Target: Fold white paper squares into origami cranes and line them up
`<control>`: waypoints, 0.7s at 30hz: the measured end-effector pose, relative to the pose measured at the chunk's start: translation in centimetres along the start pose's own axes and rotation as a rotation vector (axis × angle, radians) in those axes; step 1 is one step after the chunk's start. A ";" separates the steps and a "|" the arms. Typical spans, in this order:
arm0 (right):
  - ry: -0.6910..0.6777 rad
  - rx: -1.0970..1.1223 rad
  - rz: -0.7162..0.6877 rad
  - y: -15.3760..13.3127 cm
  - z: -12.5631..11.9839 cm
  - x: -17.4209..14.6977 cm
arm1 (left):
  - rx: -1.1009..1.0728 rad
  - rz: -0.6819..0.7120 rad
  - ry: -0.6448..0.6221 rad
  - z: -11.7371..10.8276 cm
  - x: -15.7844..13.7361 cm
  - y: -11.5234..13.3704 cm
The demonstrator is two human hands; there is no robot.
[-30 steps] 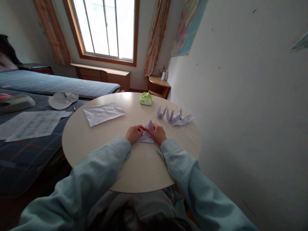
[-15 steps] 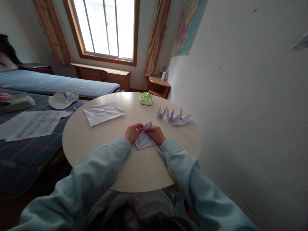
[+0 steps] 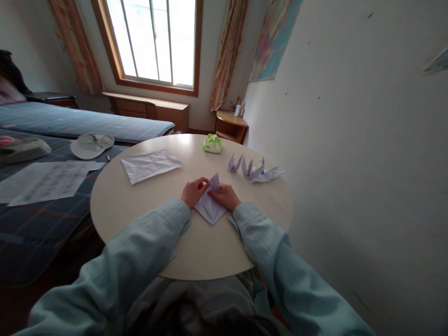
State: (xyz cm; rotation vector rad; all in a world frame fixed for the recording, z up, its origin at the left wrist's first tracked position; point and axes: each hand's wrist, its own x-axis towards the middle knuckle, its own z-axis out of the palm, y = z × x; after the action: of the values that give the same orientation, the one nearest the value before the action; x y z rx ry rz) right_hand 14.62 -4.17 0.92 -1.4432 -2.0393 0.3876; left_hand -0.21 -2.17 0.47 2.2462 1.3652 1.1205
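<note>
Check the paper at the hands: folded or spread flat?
Folded: the lavender origami paper shows creased layers at its near corner and a pointed far tip, between left hand and right hand.

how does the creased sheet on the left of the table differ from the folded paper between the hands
The creased sheet is spread nearly flat, while the folded paper has a compact, pointed shape. The creased sheet looks wider than the folded paper. The creased sheet lies untouched, whereas the folded paper is between the left hand and right hand. Both are pale paper.
</note>
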 end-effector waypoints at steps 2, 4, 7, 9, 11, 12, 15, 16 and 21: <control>0.009 0.006 -0.010 0.1 0.1 0.1 | -0.011 0.003 -0.011 0.1 0.0 -0.1; 0.046 -0.002 -0.006 0.3 0.2 0.2 | -0.022 -0.016 -0.051 0.2 0.1 -0.3; 0.124 -0.001 0.062 0.8 0.5 0.6 | -0.015 -0.052 -0.128 0.4 0.1 -0.6; 0.167 0.024 0.111 1.3 0.6 0.7 | 0.004 -0.054 -0.129 0.5 0.2 -0.7; 0.211 0.010 0.138 1.7 0.6 0.8 | 0.025 -0.058 -0.096 0.5 0.2 -0.8; 0.228 -0.016 0.150 1.8 0.6 0.8 | 0.037 -0.064 -0.083 0.4 0.2 -0.8; 0.214 -0.096 0.149 1.9 0.4 0.7 | 0.087 -0.065 -0.113 0.3 0.2 -0.7; 0.196 -0.111 0.140 1.9 0.3 0.7 | 0.107 -0.048 -0.140 0.2 0.2 -0.6; 0.162 -0.132 0.127 1.5 0.2 0.5 | 0.185 0.078 -0.208 -0.1 -0.1 -0.2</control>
State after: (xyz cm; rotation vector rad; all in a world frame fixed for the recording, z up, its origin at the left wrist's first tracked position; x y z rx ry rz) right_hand 15.46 -3.12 0.10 -1.6337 -1.8792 0.1831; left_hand -0.43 -2.15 0.38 2.4853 1.3543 0.7832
